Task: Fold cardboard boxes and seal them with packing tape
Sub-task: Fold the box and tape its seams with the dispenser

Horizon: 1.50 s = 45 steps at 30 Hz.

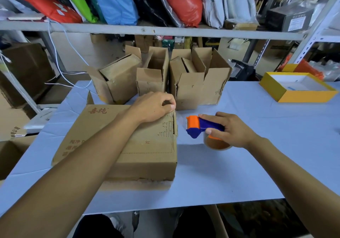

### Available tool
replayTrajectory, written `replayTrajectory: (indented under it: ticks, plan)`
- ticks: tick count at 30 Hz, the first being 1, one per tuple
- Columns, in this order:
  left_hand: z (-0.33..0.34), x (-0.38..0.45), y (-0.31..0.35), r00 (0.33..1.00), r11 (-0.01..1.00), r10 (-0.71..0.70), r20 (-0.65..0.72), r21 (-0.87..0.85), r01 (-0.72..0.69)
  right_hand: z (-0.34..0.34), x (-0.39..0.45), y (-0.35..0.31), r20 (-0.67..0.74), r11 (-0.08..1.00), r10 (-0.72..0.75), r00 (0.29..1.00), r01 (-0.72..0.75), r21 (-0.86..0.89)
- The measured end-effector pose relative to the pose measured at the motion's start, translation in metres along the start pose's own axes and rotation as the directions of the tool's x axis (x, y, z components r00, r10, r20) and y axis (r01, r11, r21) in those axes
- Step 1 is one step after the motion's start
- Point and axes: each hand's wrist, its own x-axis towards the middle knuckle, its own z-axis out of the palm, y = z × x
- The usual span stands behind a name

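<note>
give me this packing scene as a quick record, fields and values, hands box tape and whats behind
left hand: curled on the far right top edge of the closed box
right hand: grips the tape dispenser, beside the box on the table
tape on box: none clearly seen
behind: open boxes in a row
far right: yellow tray box

even soft light | faint shadows | edges warped, corners blurred
</note>
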Motion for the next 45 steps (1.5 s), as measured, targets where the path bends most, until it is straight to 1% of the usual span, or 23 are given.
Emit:
replayTrajectory:
  ticks: [3,8,10,12,15,19,22,24,29,32,34,35,37,38,40,41,43,45]
  plan:
    - [0.001,-0.002,0.000,1.000,1.000,0.008,-0.002,0.009,-0.008,0.004,0.013,-0.011,0.059,0.997,-0.007,0.998,0.012,-0.078]
    - [0.000,-0.003,0.000,1.000,0.999,0.015,0.003,0.031,-0.015,0.001,0.023,-0.020,0.120,0.989,-0.019,0.993,0.036,-0.144]
    - [0.000,-0.005,0.002,0.999,0.997,0.035,0.042,0.072,-0.038,-0.001,0.028,-0.025,0.129,0.989,-0.018,0.991,0.037,-0.146]
    - [0.000,-0.006,0.004,0.992,0.990,0.070,0.108,0.112,-0.082,-0.002,0.034,-0.031,0.140,0.988,-0.029,0.990,0.050,-0.148]
    - [-0.001,-0.006,0.005,0.983,0.981,0.074,0.168,0.165,-0.102,-0.008,0.040,-0.043,0.176,0.977,-0.028,0.984,0.065,-0.205]
    - [0.000,-0.005,0.007,0.984,0.980,0.091,0.150,0.162,-0.116,-0.017,0.047,-0.056,0.179,0.956,0.034,0.983,0.019,-0.291]
    - [0.000,-0.006,0.006,0.987,0.981,0.087,0.136,0.159,-0.108,-0.027,0.053,-0.069,0.171,0.916,0.023,0.985,0.048,-0.398]
    - [0.001,-0.007,0.008,0.988,0.981,0.084,0.126,0.166,-0.105,-0.033,0.057,-0.079,0.202,0.890,0.028,0.979,0.068,-0.451]
    - [-0.001,-0.009,0.012,0.991,0.981,0.071,0.110,0.170,-0.089,-0.041,0.079,-0.097,0.328,0.876,0.087,0.941,0.085,-0.474]
    - [0.002,-0.009,0.009,0.992,0.982,0.074,0.100,0.168,-0.090,-0.039,0.087,-0.099,0.338,0.857,0.085,0.937,0.104,-0.504]
    - [0.000,-0.008,0.008,0.992,0.982,0.083,0.092,0.160,-0.097,-0.039,0.087,-0.097,0.336,0.864,0.097,0.937,0.088,-0.496]
    - [0.000,-0.008,0.008,0.992,0.983,0.089,0.089,0.152,-0.102,-0.038,0.085,-0.096,0.336,0.852,0.117,0.934,0.080,-0.517]
    - [0.002,-0.009,0.008,0.993,0.986,0.092,0.076,0.133,-0.102,-0.022,0.073,-0.090,0.341,0.786,0.167,0.925,0.084,-0.613]
    - [0.002,-0.008,0.008,0.992,0.986,0.093,0.087,0.129,-0.104,-0.011,0.063,-0.083,0.346,0.781,0.201,0.917,0.063,-0.621]
    - [0.003,-0.005,0.004,0.989,0.985,0.103,0.101,0.128,-0.116,0.006,0.042,-0.069,0.320,0.848,0.284,0.904,-0.081,-0.524]
    - [0.003,-0.005,0.002,0.990,0.985,0.104,0.099,0.126,-0.116,0.009,0.037,-0.064,0.303,0.874,0.294,0.907,-0.127,-0.469]
    - [0.003,-0.003,0.001,0.987,0.985,0.118,0.110,0.112,-0.131,0.006,0.032,-0.056,0.293,0.897,0.295,0.910,-0.158,-0.413]
    - [0.004,-0.002,0.000,0.987,0.985,0.120,0.108,0.110,-0.132,0.001,0.026,-0.053,0.245,0.904,0.302,0.921,-0.195,-0.381]
